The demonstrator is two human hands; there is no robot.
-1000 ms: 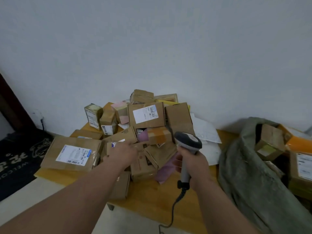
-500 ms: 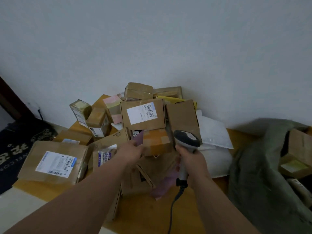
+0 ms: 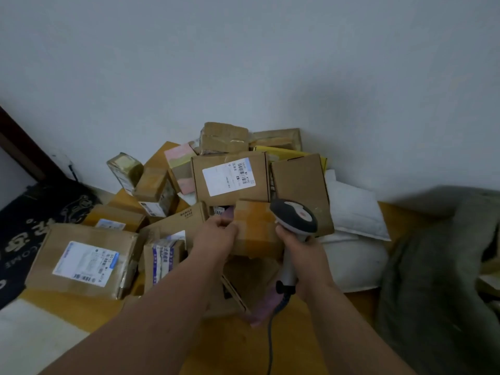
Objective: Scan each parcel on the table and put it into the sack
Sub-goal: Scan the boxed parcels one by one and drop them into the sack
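Right now my left hand (image 3: 216, 235) grips the left end of a small tape-wrapped parcel (image 3: 254, 228) at the front of the heap, thumb and fingers curled over its edge. That parcel lies with its long axis running left to right, tipped slightly up at the near side, its top face toward me. My right hand (image 3: 303, 253) has its fingers wrapped around the handle of the scanner (image 3: 293, 216); the handle stands nearly upright, and the dark head points away from me toward the pile, just beside the parcel's right end. One cable (image 3: 270, 339) hangs from the handle's base.

I count one scanner and one grey-green sack (image 3: 433, 266), slumped at the right end of the wooden table (image 3: 297, 334). About a dozen brown boxes are heaped against the wall; I cannot count them exactly, since they overlap. Two white padded mailers (image 3: 351, 209) lie stacked between the heap and the sack. A large labelled box (image 3: 84, 261) sits at the table's left edge.
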